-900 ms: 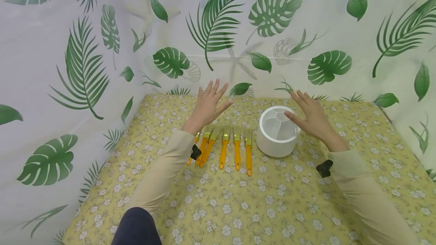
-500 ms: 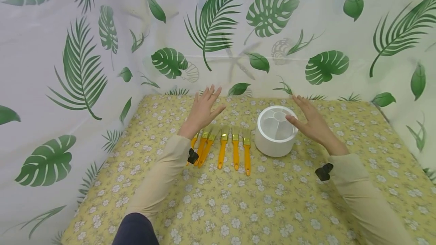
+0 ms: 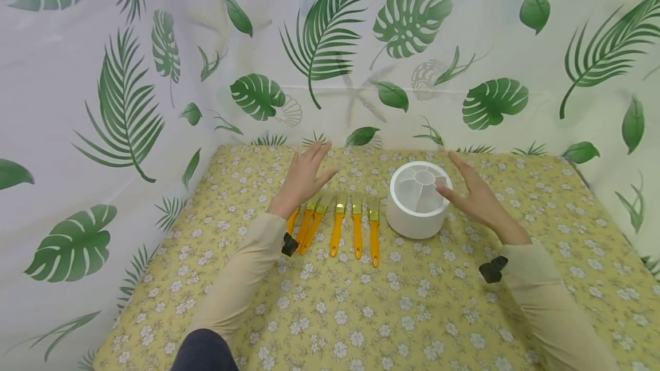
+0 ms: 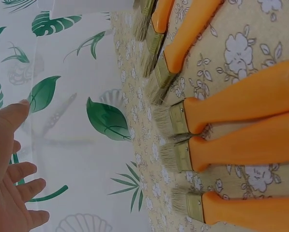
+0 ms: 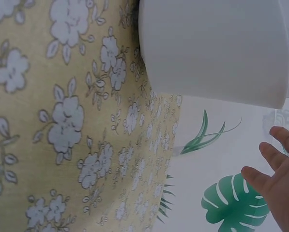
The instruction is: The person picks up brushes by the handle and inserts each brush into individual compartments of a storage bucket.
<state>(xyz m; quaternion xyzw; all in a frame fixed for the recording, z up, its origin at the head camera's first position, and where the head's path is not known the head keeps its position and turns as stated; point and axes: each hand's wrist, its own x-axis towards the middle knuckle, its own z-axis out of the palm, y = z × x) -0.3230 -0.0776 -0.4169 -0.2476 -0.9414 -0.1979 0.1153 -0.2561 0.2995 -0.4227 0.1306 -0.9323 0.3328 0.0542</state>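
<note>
My left hand [image 3: 301,182] hovers over the far left of a row of paintbrushes [image 3: 337,233], thumb spread from the fingers and nothing held. Several brushes have orange handles, gold-coloured ferrules and pale bristles pointing away from me; my wrist hides part of the leftmost ones. In the left wrist view the brushes [image 4: 241,106] lie beside the hand, apart from it. To the right of the row stands a round white organizer [image 3: 416,225], divided inside into compartments around a central ring. My right hand [image 3: 479,199] is at its right side, fingers extended, thumb overlapping the rim in the head view.
A yellow floral cloth [image 3: 340,308] covers the table. Behind and to the left hangs a white curtain [image 3: 196,107] printed with green leaves, meeting the table's far edge. A dark blue knee or sleeve [image 3: 205,351] shows at the bottom.
Both hands have lowered slightly toward the table, the left also shifting a little to the left. The brushes and the organizer have stayed in place.
</note>
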